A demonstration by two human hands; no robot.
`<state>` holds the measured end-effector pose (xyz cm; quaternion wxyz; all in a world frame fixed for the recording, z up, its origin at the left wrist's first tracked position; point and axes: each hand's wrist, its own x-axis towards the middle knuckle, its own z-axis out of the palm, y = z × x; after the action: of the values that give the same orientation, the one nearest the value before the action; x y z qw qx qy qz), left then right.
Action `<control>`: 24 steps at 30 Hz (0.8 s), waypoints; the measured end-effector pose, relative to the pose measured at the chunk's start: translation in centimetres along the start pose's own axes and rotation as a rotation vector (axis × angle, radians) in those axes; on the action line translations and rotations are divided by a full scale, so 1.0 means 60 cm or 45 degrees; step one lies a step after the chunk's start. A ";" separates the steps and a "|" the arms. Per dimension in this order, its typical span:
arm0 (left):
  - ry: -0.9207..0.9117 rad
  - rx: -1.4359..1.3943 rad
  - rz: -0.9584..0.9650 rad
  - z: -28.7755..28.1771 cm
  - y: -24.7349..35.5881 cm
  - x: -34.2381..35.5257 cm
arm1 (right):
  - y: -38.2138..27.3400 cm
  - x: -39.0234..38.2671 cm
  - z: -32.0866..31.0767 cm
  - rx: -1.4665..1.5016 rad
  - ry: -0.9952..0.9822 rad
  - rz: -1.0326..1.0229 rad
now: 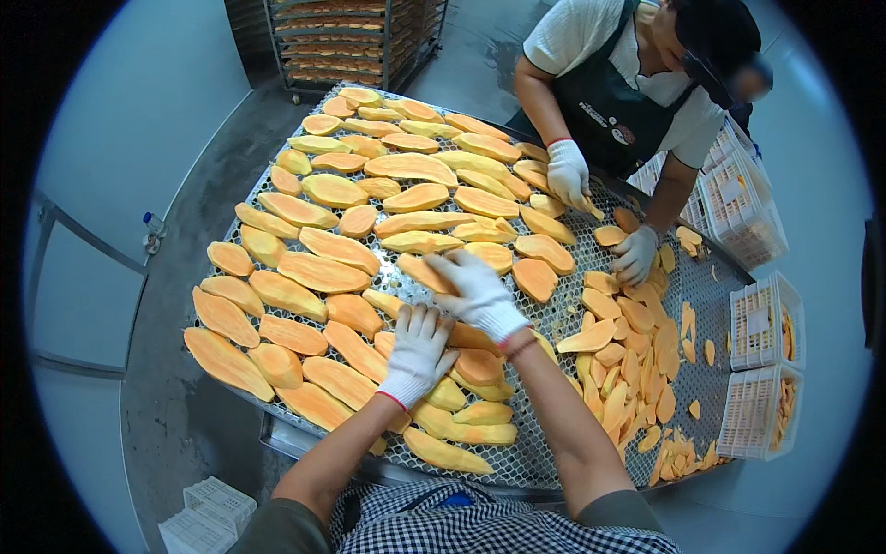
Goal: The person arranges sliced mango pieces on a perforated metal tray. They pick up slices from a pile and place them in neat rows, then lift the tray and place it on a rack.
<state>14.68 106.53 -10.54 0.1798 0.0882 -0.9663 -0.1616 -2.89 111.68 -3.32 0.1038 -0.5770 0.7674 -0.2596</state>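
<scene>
Right hand point(473, 294) pinching a sweet potato slice point(420, 271)! Just beside it, the left hand point(418, 353) (gloved too) spreads over other slices point(446, 394); whether it's grasping, can't tell.

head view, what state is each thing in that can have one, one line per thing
left grip: gloved, open, palm down over laid-out slices
right grip: gloved, shut on an orange slice
orange slice: cut, held
laid-out slices: flat, roughly in rows
heaped slices: cut, loosely piled
mesh surface: partly covered
co-worker's hands: gloved
wheeled rack: loaded on many levels
nearest right-hand crates: open-topped, not empty
</scene>
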 end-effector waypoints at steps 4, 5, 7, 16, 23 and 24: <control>-0.046 -0.112 -0.037 -0.005 -0.009 -0.011 | 0.040 0.031 0.104 -0.179 -0.149 -0.118; -0.001 -0.111 -0.035 -0.006 -0.011 -0.020 | 0.038 0.027 0.111 -0.148 -0.165 -0.094; 0.127 -0.133 -0.003 -0.007 -0.021 -0.031 | 0.041 0.017 0.120 -0.090 -0.189 -0.031; 0.113 0.243 -0.288 0.015 -0.080 0.025 | 0.041 -0.026 0.139 0.249 0.273 0.024; -0.106 0.425 -0.214 0.058 -0.099 0.022 | 0.182 -0.298 -0.071 -0.406 0.457 0.728; -0.087 0.442 -0.183 0.065 -0.101 0.021 | 0.207 -0.345 -0.099 -0.459 0.203 0.858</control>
<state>12.71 101.67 -15.66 0.1170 0.1812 -0.9764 -0.0077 -9.45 135.24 -7.66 0.0202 -0.2798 0.9528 -0.1159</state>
